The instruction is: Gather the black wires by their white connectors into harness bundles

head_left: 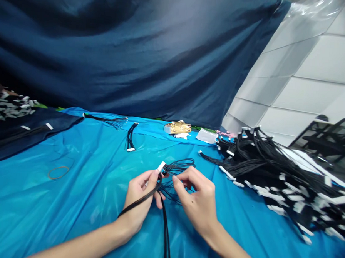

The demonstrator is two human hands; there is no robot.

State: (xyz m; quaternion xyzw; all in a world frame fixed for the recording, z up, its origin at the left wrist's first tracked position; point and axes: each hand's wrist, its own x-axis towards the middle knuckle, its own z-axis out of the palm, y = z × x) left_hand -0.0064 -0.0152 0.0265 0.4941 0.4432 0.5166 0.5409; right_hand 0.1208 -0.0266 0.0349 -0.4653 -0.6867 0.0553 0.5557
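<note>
Above the glossy blue plastic sheet (92, 217), the limp, light-looking bundle of thin black wires with a white plastic connector (161, 166), best gripped by that stiffer end, is pinched in the left hand (138, 196), while the right hand's (199, 197) fingertips close near its loose strands, their hold unclear.

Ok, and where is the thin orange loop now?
In the head view, the loop lies on the blue sheet, left of the left hand, closer to the dark cloth at far left.
</note>
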